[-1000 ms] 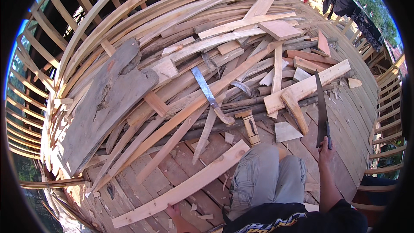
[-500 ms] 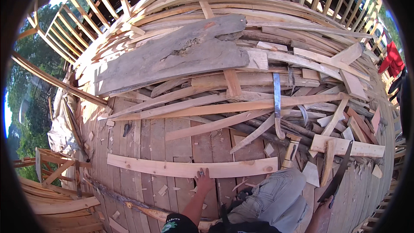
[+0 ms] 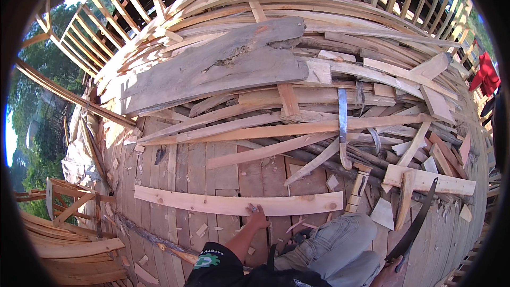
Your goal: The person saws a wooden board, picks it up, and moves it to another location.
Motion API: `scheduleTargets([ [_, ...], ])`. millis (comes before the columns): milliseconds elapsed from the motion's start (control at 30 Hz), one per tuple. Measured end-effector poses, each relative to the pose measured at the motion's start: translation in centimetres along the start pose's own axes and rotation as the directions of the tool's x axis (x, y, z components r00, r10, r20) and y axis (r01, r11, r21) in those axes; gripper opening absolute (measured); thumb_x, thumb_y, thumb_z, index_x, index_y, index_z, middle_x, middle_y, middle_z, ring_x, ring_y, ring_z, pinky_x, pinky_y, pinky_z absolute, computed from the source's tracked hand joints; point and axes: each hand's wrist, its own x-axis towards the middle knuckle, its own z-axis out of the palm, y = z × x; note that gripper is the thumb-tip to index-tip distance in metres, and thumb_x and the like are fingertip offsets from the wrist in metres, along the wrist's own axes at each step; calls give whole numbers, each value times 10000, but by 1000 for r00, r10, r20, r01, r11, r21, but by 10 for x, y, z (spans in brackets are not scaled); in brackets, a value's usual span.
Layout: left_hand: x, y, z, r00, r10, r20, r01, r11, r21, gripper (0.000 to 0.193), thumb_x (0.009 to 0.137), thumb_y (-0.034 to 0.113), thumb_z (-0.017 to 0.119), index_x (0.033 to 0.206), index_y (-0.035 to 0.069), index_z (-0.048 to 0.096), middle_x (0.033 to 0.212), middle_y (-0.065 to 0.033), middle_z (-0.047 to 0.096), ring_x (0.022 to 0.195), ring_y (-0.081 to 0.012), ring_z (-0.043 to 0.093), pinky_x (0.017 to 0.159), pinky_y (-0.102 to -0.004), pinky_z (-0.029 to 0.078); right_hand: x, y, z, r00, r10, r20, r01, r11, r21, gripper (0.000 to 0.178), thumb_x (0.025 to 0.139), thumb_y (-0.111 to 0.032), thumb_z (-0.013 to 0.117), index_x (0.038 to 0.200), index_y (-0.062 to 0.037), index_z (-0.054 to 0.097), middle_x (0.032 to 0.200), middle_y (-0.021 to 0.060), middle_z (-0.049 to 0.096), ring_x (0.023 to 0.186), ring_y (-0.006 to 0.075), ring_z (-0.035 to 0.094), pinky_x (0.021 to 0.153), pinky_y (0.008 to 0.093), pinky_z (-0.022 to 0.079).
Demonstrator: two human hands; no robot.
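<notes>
Two bare hands are in view, one left hand (image 3: 258,218) and one right hand (image 3: 391,273). There is one dark-bladed handsaw (image 3: 415,228), one silver-bladed machete with a curved brown wooden handle (image 3: 342,125), one broad, grey, weathered wooden slab (image 3: 212,72), one bright red cloth (image 3: 484,75) and two grey fabric trouser legs (image 3: 342,243). The heap of brown and pale timber (image 3: 297,129) has too many overlapping pieces to count.

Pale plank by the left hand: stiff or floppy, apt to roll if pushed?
The pale plank is probably stiff, being solid-looking sawn wood. Its broad, flat shape makes rolling unlikely. Its long span could make it swing if lifted by one end.
</notes>
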Motion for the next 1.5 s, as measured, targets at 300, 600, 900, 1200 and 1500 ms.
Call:
scheduleTargets([
  [300, 5, -11, -13, 991, 51, 124, -58, 997, 55, 1230, 684, 618, 665, 1447, -109, 31, 1495, -344, 103, 1364, -569, -41, 1104, -625, -5, 10, -80, -79, 272, -778, 567, 288, -496, -819, 328, 950, -295, 579, 759, -32, 536, 623, -10, 467, 471, 50, 375, 437, 224, 311],
  [600, 5, 1, -29, 983, 34, 181, -36, 999, 6, 1256, 665, 585, 704, 1448, -98, -1, 1494, -363, 39, 1379, -541, -46, 1142, -541, 31, 6, -91, -80, 162, -832, 530, 490, -398, -775, 211, 938, -225, 596, 813, -78, 510, 660, -7, 494, 484, 59, 431, 464, 218, 360],
  [900, -6, 5, -31, 984, 22, 176, -26, 999, 19, 1249, 668, 545, 707, 1447, -92, -34, 1457, -395, 150, 1387, -524, 47, 1162, -450, 93, 4, -97, -93, 174, -862, 476, 473, -351, -808, 220, 934, -193, 586, 774, -89, 477, 560, -19, 432, 464, 70, 434, 461, 222, 377],
  [1200, -13, 13, -40, 985, -32, 170, 13, 994, 110, 1260, 661, 553, 715, 1447, -88, -33, 1468, -370, 165, 1390, -511, 65, 1164, -442, 103, 17, -60, -41, 256, -874, 412, 480, -255, -839, 208, 923, -202, 599, 797, -87, 481, 561, -26, 429, 442, 65, 433, 420, 225, 380],
  [1500, -40, 151, -139, 860, 510, 16, -505, 855, -121, 572, 868, 342, 587, 1325, 15, 482, 1082, -228, 652, 1018, -328, 630, 893, -406, 480, -113, -11, 103, 406, -808, 426, 45, -448, -893, 231, 892, -199, 614, 737, -82, 490, 525, -14, 455, 394, 70, 431, 390, 229, 362],
])
